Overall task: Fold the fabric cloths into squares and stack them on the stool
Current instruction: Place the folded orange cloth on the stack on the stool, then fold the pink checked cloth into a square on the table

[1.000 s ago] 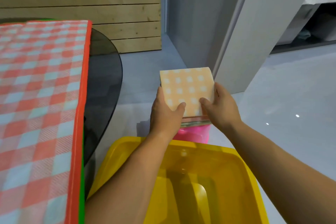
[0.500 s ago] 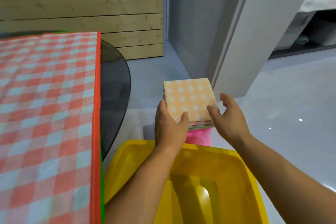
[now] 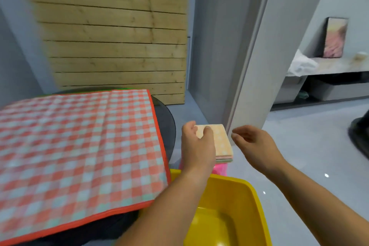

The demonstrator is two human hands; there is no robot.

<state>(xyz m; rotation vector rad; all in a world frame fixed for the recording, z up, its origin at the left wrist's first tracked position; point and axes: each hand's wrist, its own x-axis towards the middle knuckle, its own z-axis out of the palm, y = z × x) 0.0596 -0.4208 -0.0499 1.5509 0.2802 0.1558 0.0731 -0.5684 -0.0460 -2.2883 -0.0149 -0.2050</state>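
Tub (image 3: 253,191), yellow, nearest, below both forearms. Nothing seen in it.

Just past its far rim: stool (image 3: 220,169), pink, mostly hidden. On it, stack of folded cloths (image 3: 222,146), orange-check piece on top, layers roughly flush at the near edge.

Left hand (image 3: 197,146) on the stack's left side, thumb on top, fingers curled round the far-left edge: grasping it. Right hand (image 3: 253,144) just right of the stack, not touching, fingers loosely curled, nothing held: released.

To the left: large checked cloth (image 3: 79,146), red and white, spread flat over a dark table (image 3: 168,118), not yet folded. Far: wooden panelling (image 3: 115,36); shelf at far right, blurred.

Judged stage: stack being squared; big cloth left to do.

Risks:
- Top layer dragged sideways if the left hand pulls away without letting go first; layers shear, folds open.
- Stack overhangs the stool; a nudge from either wrist could tip it into the tub or onto the floor.
- Big cloth, once folded, likely bulkier than the pile; top-heavy if set off-centre.
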